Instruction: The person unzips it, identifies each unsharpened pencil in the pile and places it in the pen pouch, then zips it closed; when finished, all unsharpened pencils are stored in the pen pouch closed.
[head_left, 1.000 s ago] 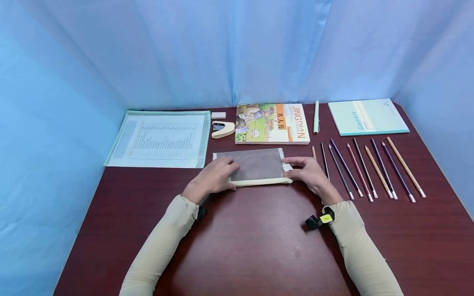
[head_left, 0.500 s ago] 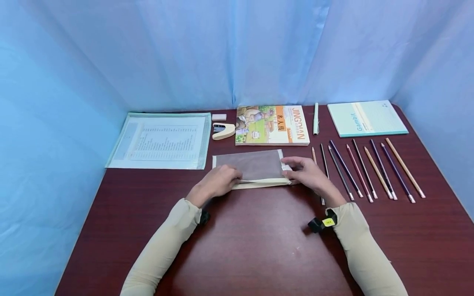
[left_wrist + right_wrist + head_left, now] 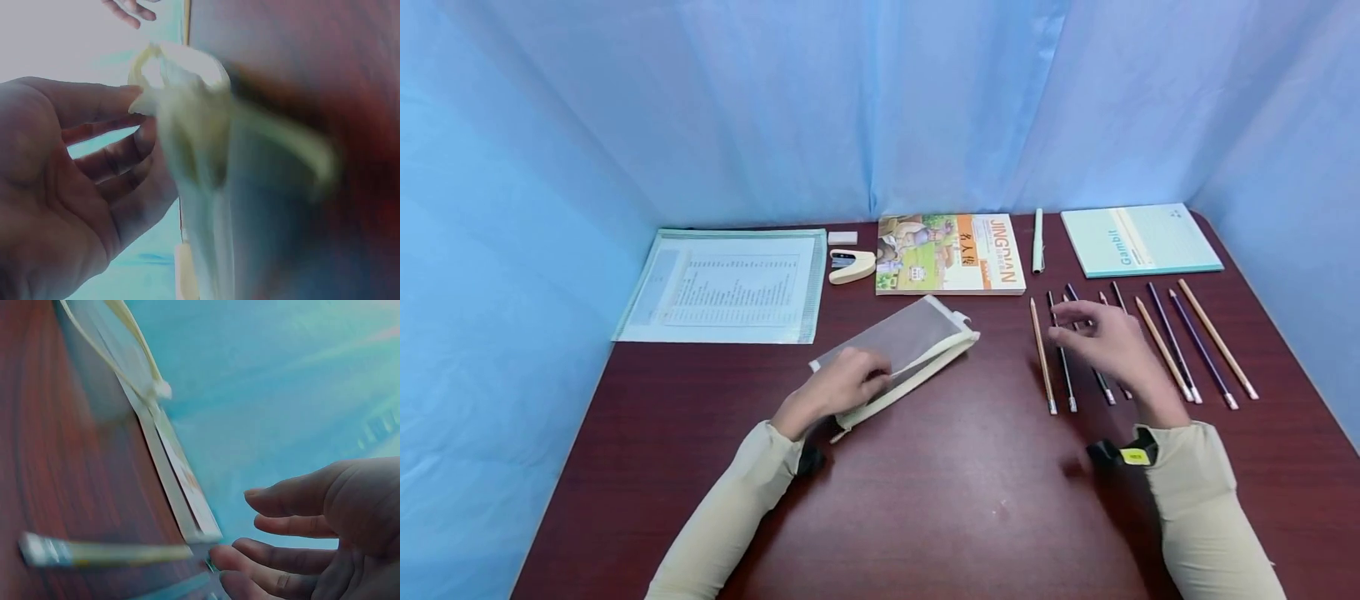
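A grey mesh zip pouch (image 3: 901, 335) with cream edging lies slantwise in front of the book. My left hand (image 3: 844, 382) pinches its near cream edge; in the left wrist view, thumb and fingers hold the edging of the blurred pouch (image 3: 195, 131), whose mouth gapes. To the right, my right hand (image 3: 1108, 346) hovers over the row of pencils, fingers parted and holding nothing. A natural-wood pencil (image 3: 1042, 358) lies left of that hand, beside a dark pencil (image 3: 1063, 367). The right wrist view shows spread fingers near a blurred pencil (image 3: 125, 553).
Along the back stand a mesh document folder (image 3: 722, 287), an eraser (image 3: 842, 238), a cream stapler (image 3: 853, 267), a picture-covered book (image 3: 951, 254), a pale pen (image 3: 1038, 242) and a mint notebook (image 3: 1142, 242). Several more pencils (image 3: 1217, 337) lie at right. Blue curtains (image 3: 872, 100) enclose the table.
My right hand has let go of the pouch and moved right, over the pencils. The pouch has turned, its left end swinging nearer, with my left hand still on it.
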The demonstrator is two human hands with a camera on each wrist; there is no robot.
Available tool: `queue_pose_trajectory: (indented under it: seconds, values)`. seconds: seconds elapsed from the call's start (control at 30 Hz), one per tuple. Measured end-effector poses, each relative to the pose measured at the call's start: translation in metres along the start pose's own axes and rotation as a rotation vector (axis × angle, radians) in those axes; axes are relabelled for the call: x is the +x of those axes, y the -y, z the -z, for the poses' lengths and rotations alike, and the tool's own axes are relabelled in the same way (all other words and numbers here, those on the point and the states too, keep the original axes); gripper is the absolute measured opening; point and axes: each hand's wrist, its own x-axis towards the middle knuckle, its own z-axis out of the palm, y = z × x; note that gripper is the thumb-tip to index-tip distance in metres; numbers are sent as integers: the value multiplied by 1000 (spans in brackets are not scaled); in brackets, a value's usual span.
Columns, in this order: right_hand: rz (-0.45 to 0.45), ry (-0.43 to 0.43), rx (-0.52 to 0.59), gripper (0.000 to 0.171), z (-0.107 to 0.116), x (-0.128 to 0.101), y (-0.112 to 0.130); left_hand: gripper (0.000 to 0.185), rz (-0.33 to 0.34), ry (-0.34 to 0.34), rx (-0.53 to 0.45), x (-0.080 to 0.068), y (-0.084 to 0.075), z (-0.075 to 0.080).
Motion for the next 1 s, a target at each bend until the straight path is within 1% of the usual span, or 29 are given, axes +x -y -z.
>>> queue_pose_trajectory:
  seconds: [0.1, 0.17, 0.27, 0.33, 0.47, 0.57, 0.7, 0.87, 1.0]
  values:
    - [-25, -26, -32, 37, 11, -5, -13, 13, 39, -6, -55, -1, -5, -1]
    - [-33, -25, -57, 36, 13, -8, -20, 10, 84, 3, -138, -1, -8, -2]
    - [-30, -3, -105, 35, 7, -9, -23, 6, 163, 11, -295, -1, -12, -5]
    - [-32, 22, -132, 35, 1, -8, -23, 6, 227, 15, -414, 0, -15, -7]
    - [-48, 60, -183, 35, -11, -2, -19, 5, 326, 2, -572, 4, -21, -13]
    - [-78, 75, -227, 37, -17, 2, -16, 5, 380, -26, -630, 8, -26, -17]
    - [-106, 70, -289, 39, -23, 6, -14, 11, 419, -68, -674, 13, -33, -23]
    - [-113, 53, -333, 40, -30, 11, -12, 16, 439, -97, -698, 17, -39, -28]
    - [-126, 45, -348, 42, -33, 14, -9, 15, 443, -117, -695, 19, -41, -30]
